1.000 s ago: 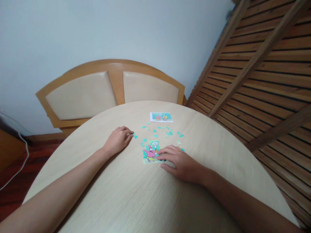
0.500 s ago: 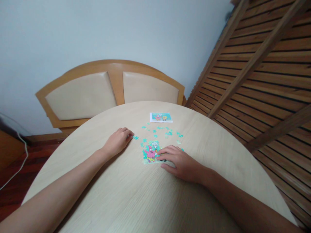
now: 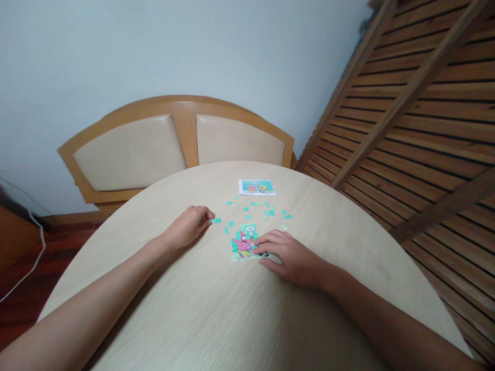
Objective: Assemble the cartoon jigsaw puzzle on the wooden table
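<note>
A partly assembled jigsaw puzzle (image 3: 242, 246) with a pink cartoon figure lies near the middle of the table. My right hand (image 3: 288, 255) rests over its right part, fingers spread and palm down. Left of the puzzle, my left hand (image 3: 191, 225) has its thumb and forefinger pinched at a small teal puzzle piece (image 3: 213, 221); another piece (image 3: 218, 220) lies right beside it. Behind the puzzle, several loose teal pieces (image 3: 269, 212) are scattered. A reference picture card (image 3: 257, 187) with the same cartoon figures lies beyond them.
The round wooden table (image 3: 185, 319) fills the lower view. A bench with a cream padded backrest (image 3: 131, 154) stands behind it, against a pale wall. Wooden slats (image 3: 417, 113) rise at the right. A white cable (image 3: 42, 242) hangs at the left.
The assembled puzzle has shifted slightly to the right along with my right hand. My left hand has moved very slightly to the right, its fingers still pinched.
</note>
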Demonstrator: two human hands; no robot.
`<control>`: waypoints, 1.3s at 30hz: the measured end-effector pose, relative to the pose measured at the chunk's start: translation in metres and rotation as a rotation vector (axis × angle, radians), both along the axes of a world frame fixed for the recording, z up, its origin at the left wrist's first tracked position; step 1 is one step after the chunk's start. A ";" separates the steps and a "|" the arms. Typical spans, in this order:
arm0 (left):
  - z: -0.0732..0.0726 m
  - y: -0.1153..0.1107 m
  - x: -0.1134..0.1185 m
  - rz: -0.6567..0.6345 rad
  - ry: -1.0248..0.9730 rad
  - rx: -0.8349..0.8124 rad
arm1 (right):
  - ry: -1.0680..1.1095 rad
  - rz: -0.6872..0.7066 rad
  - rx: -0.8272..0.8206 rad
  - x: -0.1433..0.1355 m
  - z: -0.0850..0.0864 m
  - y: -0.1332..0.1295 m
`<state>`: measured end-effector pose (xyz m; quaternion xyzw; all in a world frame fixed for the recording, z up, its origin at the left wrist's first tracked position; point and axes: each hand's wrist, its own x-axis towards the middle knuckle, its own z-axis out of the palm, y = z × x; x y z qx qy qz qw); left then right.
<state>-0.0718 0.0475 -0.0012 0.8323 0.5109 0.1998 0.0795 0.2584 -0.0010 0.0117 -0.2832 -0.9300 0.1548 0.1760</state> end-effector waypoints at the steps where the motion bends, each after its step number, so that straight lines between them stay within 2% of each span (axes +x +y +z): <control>1: 0.001 -0.001 0.001 0.002 -0.008 -0.005 | 0.000 0.000 0.000 0.000 0.000 0.000; 9: 0.005 -0.008 0.004 -0.031 -0.023 0.032 | 0.046 0.026 -0.002 -0.001 0.002 0.000; 11: 0.009 -0.013 0.009 -0.028 -0.041 0.026 | 0.080 -0.003 0.000 0.003 0.002 0.006; 13: 0.013 -0.019 0.015 -0.003 -0.051 0.009 | 0.125 -0.116 0.027 0.012 0.001 0.016; 16: 0.019 -0.027 0.025 -0.026 -0.099 -0.015 | 0.129 -0.423 0.082 0.033 -0.006 0.035; 19: 0.021 -0.033 0.032 -0.085 -0.157 -0.053 | 0.090 -0.556 0.125 0.052 -0.015 0.051; 23: 0.021 -0.036 0.037 -0.110 -0.176 -0.109 | -0.009 -0.582 0.131 0.060 -0.021 0.057; 28: 0.020 -0.037 0.040 -0.157 -0.142 -0.146 | -0.076 -0.669 0.128 0.059 -0.017 0.053; 35: 0.018 -0.035 0.039 -0.190 -0.032 -0.072 | -0.067 -0.718 0.057 0.062 -0.012 0.051; 39: 0.019 -0.043 0.046 -0.178 -0.033 0.007 | -0.024 -0.701 0.011 0.063 -0.011 0.051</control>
